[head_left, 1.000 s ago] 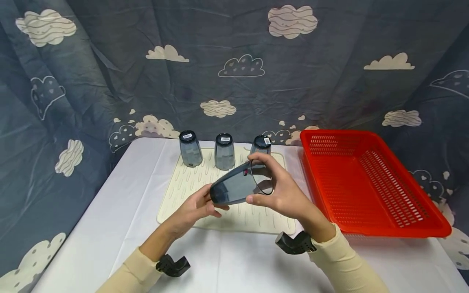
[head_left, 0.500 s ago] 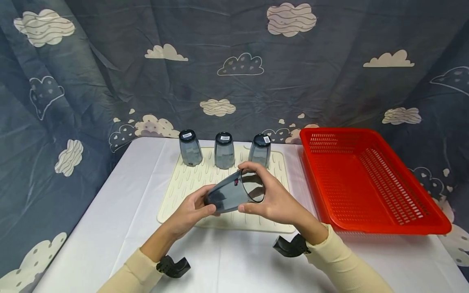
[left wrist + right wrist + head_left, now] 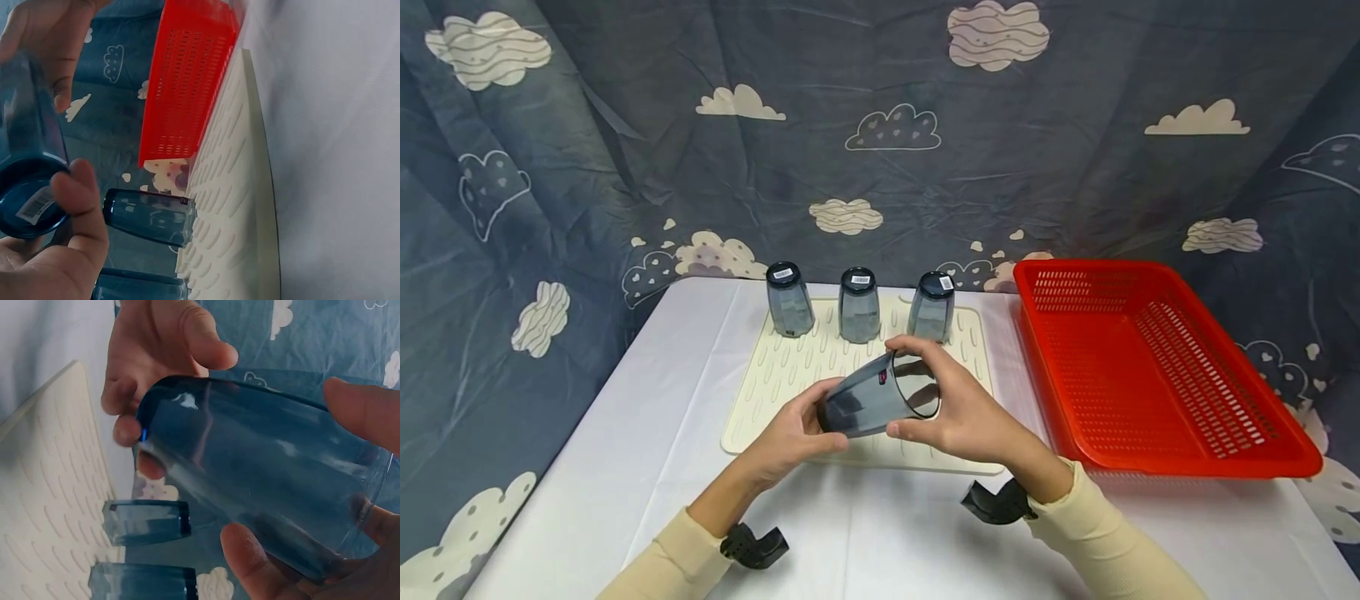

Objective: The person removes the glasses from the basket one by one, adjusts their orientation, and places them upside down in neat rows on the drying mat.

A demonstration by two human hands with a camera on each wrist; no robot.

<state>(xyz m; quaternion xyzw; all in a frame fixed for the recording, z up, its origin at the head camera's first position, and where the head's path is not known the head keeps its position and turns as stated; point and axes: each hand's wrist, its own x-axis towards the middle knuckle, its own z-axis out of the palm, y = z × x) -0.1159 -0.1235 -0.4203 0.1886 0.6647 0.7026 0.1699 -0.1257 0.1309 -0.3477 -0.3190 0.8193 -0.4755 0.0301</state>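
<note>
A tinted blue-grey drinking glass (image 3: 865,400) is held tilted over the cream ridged mat (image 3: 775,392), its open rim toward the right. My right hand (image 3: 966,408) grips it near the rim, thumb on the near side and fingers on the far side. At the base end is my left hand (image 3: 790,433); its fingers curl behind and under the base, and the thumb lies along the near side. A barcode label (image 3: 36,205) shows on the base in the left wrist view. In the right wrist view the left fingertips (image 3: 128,431) meet the base edge.
Three matching glasses stand upside down along the mat's far edge: a left one (image 3: 790,304), a middle one (image 3: 859,308) and a right one (image 3: 932,310). A red perforated basket (image 3: 1052,392) stands to the right on the white-covered table (image 3: 647,433). Cloud-patterned cloth (image 3: 880,192) hangs behind.
The held glass and right hand have come slightly left and down, so the rear right glass shows more fully. My left hand has closed in around the base.
</note>
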